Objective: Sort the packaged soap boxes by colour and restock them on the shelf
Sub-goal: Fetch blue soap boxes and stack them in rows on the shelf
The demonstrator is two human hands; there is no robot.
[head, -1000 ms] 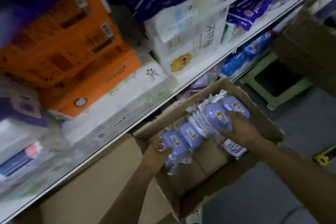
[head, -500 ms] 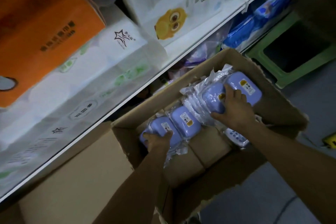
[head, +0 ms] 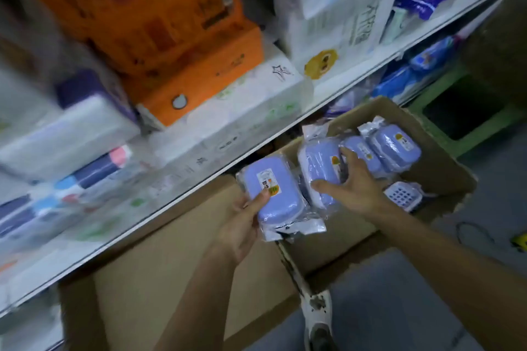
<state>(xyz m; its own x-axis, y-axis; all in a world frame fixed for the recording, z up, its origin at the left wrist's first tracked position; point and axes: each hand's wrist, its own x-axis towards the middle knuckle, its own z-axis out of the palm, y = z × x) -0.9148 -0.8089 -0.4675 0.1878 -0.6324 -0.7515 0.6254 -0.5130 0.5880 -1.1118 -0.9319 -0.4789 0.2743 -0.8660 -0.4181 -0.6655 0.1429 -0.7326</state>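
Head camera view, looking down at a person's two bare arms reaching over an open cardboard box point(head: 445, 168) that sits on the floor in front of a white shelf point(head: 336, 100). The left hand point(head: 242, 222) grips one purple soap box point(head: 272, 194) sealed in clear plastic, thumb pressed on its label, holding it raised above the box's near left corner and just below the shelf edge. The right hand point(head: 353, 185) lies over a second purple soap box point(head: 320, 171), thumb and fingers spread and curled round its sides, at the middle of the cardboard box. Just to the right of it, two more purple soap boxes point(head: 396, 148) in plastic wrap stand side by side against the far wall of the cardboard box, touching each other. A white piece with a grid of blue dots point(head: 402, 196) shows beside the right wrist, inside the box. On the shelf above sit orange packs point(head: 199, 71), white tissue packs point(head: 251, 100) and a white pack with a yellow cartoon figure point(head: 320, 64), all blurred. A larger flat cardboard carton point(head: 159, 271) lies under the left arm. A green plastic stool point(head: 490, 125) stands on the floor at the right.
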